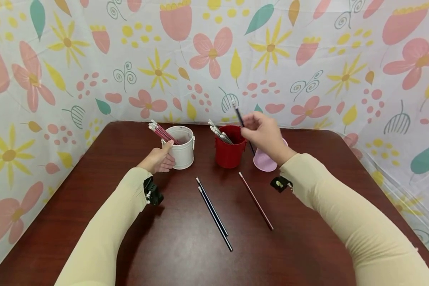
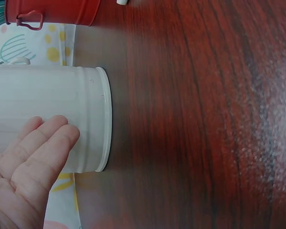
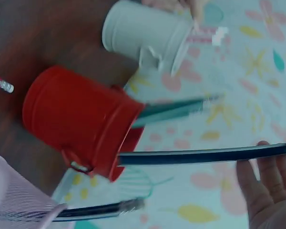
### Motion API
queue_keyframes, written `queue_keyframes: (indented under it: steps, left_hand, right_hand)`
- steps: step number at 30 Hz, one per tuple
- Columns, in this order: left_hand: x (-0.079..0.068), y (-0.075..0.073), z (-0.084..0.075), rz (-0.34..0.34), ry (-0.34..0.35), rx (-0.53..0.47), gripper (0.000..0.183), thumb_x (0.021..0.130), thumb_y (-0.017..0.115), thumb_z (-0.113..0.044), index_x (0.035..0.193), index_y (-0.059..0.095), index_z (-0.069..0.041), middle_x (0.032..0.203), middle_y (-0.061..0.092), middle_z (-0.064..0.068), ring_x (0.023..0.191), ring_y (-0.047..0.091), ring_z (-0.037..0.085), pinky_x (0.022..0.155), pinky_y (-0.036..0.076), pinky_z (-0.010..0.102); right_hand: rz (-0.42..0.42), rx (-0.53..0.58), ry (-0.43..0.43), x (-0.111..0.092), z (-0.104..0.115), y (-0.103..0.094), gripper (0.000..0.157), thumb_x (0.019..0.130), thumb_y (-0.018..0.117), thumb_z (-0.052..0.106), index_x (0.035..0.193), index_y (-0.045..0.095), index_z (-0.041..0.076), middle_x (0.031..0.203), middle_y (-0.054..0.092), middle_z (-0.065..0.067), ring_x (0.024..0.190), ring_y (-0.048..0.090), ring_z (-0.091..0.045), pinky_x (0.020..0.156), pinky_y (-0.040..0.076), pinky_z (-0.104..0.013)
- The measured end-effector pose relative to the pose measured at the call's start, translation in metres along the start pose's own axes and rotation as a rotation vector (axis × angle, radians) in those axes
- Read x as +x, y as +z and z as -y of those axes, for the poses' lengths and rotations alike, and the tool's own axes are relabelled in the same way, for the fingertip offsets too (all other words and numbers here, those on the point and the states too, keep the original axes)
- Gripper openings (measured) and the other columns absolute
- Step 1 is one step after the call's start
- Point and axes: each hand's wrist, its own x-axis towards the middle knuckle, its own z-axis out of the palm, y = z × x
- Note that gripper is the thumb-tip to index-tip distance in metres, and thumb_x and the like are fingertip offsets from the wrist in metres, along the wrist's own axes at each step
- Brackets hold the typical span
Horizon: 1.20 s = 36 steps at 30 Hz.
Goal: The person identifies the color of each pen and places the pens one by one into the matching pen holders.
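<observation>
At the white bucket [image 1: 183, 157], my left hand [image 1: 158, 159] has its thumb at the rim and its fingers stretched along the side. Several red pencils [image 1: 161, 132] lean out of that bucket. My right hand [image 1: 262, 129] pinches a dark blue pencil [image 1: 239, 115] near its eraser end, eraser up, tilted over the right side. Its lower end overlaps the pink mesh cup [image 1: 265, 162] in the head view and the red bucket [image 3: 76, 124] rim in the right wrist view. Another dark pencil [image 3: 95, 211] sticks out of the pink cup.
Between the white bucket and the pink cup, the red bucket holds several grey-green pencils [image 1: 219, 134]. Two dark blue pencils [image 1: 214, 214] lie side by side on the brown table [image 1: 171, 238], with a red pencil [image 1: 256, 201] to their right. A flowered cloth [image 1: 214, 87] hangs behind.
</observation>
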Motion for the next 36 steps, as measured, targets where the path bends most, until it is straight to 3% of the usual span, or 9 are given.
queue_keyframes:
  steps: [4, 7, 11, 15, 18, 26, 32, 36]
  left_hand:
    - [-0.002, -0.001, -0.001, -0.003, 0.006, 0.003, 0.086, 0.099, 0.023, -0.056, 0.126, 0.043, 0.023, 0.13, 0.047, 0.037, 0.12, 0.05, 0.043, 0.102, 0.04, 0.048]
    - [-0.002, 0.0, 0.0, -0.003, 0.002, -0.001, 0.085, 0.099, 0.024, -0.056, 0.126, 0.043, 0.023, 0.131, 0.046, 0.037, 0.12, 0.049, 0.043, 0.102, 0.039, 0.048]
    - [-0.002, 0.001, 0.001, -0.001, -0.005, -0.002, 0.085, 0.1, 0.024, -0.055, 0.127, 0.042, 0.023, 0.131, 0.046, 0.037, 0.121, 0.049, 0.043, 0.102, 0.039, 0.048]
    - [-0.002, 0.001, 0.001, 0.0, -0.003, -0.001, 0.085, 0.1, 0.023, -0.055, 0.127, 0.042, 0.023, 0.131, 0.046, 0.038, 0.122, 0.048, 0.044, 0.102, 0.039, 0.049]
    - [-0.002, 0.002, 0.0, -0.006, -0.003, -0.007, 0.085, 0.1, 0.023, -0.055, 0.126, 0.042, 0.023, 0.13, 0.046, 0.038, 0.121, 0.049, 0.044, 0.102, 0.039, 0.049]
    - [-0.002, 0.003, 0.0, -0.006, -0.003, -0.001, 0.085, 0.1, 0.024, -0.055, 0.126, 0.043, 0.023, 0.13, 0.047, 0.037, 0.12, 0.05, 0.043, 0.102, 0.04, 0.048]
    - [-0.003, 0.004, -0.002, -0.022, 0.007, 0.01, 0.084, 0.1, 0.023, -0.054, 0.125, 0.043, 0.023, 0.129, 0.047, 0.038, 0.12, 0.05, 0.043, 0.101, 0.04, 0.049]
    - [-0.003, 0.004, -0.002, -0.025, 0.003, 0.013, 0.084, 0.1, 0.024, -0.055, 0.125, 0.044, 0.023, 0.129, 0.047, 0.038, 0.12, 0.05, 0.043, 0.102, 0.04, 0.048]
  right_hand:
    - [-0.124, 0.142, 0.049, 0.013, -0.011, -0.017, 0.019, 0.081, 0.059, -0.003, 0.099, 0.06, -0.009, 0.083, 0.065, -0.006, 0.07, 0.055, -0.003, 0.066, 0.045, -0.015]
    - [-0.24, 0.228, 0.06, 0.021, -0.02, -0.03, 0.012, 0.08, 0.06, -0.004, 0.092, 0.061, -0.003, 0.076, 0.063, 0.003, 0.068, 0.057, -0.001, 0.066, 0.048, -0.014]
    - [-0.366, 0.425, 0.061, 0.026, -0.031, -0.046, 0.019, 0.08, 0.058, -0.012, 0.083, 0.059, 0.007, 0.072, 0.064, 0.003, 0.066, 0.062, -0.004, 0.067, 0.052, -0.015]
    - [-0.449, 0.633, 0.044, 0.029, -0.036, -0.057, 0.024, 0.078, 0.053, -0.017, 0.08, 0.057, 0.006, 0.069, 0.063, -0.001, 0.066, 0.064, -0.01, 0.066, 0.053, -0.018]
    - [-0.485, 0.614, 0.033, 0.03, -0.038, -0.06, 0.024, 0.078, 0.054, -0.016, 0.077, 0.056, 0.008, 0.07, 0.062, -0.001, 0.066, 0.062, -0.009, 0.066, 0.053, -0.017]
    - [-0.512, 0.341, 0.153, 0.016, -0.064, -0.05, 0.025, 0.078, 0.06, -0.01, 0.075, 0.058, 0.014, 0.068, 0.054, 0.009, 0.066, 0.049, -0.004, 0.062, 0.042, -0.014]
    - [-0.512, 0.28, 0.172, -0.006, -0.096, -0.035, 0.019, 0.08, 0.062, -0.009, 0.08, 0.059, 0.01, 0.068, 0.054, 0.012, 0.066, 0.049, -0.002, 0.061, 0.041, -0.014]
    - [-0.504, 0.228, 0.157, -0.018, -0.108, -0.028, 0.009, 0.081, 0.063, -0.006, 0.085, 0.06, 0.001, 0.071, 0.053, 0.013, 0.068, 0.05, 0.0, 0.062, 0.041, -0.013]
